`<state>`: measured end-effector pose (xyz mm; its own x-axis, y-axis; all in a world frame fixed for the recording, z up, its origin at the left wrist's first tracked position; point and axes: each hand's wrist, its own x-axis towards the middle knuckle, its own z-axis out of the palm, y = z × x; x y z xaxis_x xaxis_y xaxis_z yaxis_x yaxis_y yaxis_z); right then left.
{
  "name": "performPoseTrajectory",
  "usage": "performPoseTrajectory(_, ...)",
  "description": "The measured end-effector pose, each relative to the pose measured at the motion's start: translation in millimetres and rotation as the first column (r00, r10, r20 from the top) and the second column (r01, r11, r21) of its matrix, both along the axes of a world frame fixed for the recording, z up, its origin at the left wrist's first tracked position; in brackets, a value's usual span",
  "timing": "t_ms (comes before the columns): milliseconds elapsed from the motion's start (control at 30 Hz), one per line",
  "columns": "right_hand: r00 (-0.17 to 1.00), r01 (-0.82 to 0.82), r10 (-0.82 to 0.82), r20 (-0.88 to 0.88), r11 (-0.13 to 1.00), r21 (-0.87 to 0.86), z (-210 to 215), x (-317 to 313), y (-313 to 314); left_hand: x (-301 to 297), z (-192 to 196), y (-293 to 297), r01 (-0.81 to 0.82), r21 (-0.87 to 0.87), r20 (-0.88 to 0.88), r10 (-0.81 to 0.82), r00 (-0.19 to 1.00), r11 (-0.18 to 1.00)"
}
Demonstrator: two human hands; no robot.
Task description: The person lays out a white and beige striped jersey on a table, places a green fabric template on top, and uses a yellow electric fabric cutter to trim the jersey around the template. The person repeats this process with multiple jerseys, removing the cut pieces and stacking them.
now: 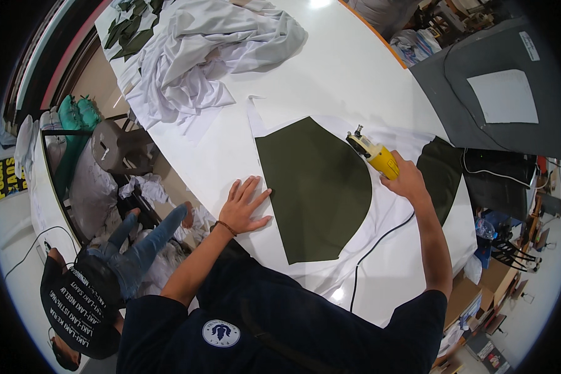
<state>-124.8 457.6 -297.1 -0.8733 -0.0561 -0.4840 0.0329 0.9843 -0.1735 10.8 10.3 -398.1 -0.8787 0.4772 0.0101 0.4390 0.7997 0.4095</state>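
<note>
A dark green cut fabric piece [315,187] lies flat on the white table [349,68], one side curved and the other straight. White cloth [380,215] shows around its curved edge. My right hand [407,176] is closed round a yellow electric fabric cutter [380,159], whose metal head rests by the upper curved edge of the green piece. From the cutter side a black cord [380,240] runs down across the table. My left hand [246,204] lies flat with fingers spread, its fingertips at the straight left edge of the green fabric.
Crumpled white cloth [199,56] and green scraps [131,34] lie at the far left of the table. More dark green fabric [441,174] lies at the right, near a grey cabinet [442,93]. At the left, another person [84,299] sits beside a brown stool [121,146].
</note>
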Motion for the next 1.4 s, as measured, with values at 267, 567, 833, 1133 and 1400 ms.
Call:
performPoseTrajectory(267,0.997,-0.081,0.081,-0.009,0.997,-0.006,-5,-31,-29,-1,-1,-1,0.001,0.050,0.015,-0.002,1.000,0.999)
performPoseTrajectory(567,0.989,-0.143,0.142,-0.028,0.989,-0.048,-16,-61,-70,-1,2,-2,-0.002,0.000,0.034,0.002,0.999,1.000)
performPoseTrajectory(833,0.990,0.062,-0.075,-0.122,0.992,-0.108,-25,-79,-124,1,0,-4,-0.016,0.036,0.009,0.015,1.000,0.999)
performPoseTrajectory(1133,0.809,0.368,-0.515,-0.284,0.820,-0.438,-58,1,-43,-15,6,69,0.044,0.060,0.111,-0.050,0.993,0.997)
performPoseTrajectory(1400,0.576,0.619,-0.807,-0.127,0.532,-0.578,-64,193,32,-81,21,0,0.219,-0.256,0.223,-0.162,0.961,0.942)
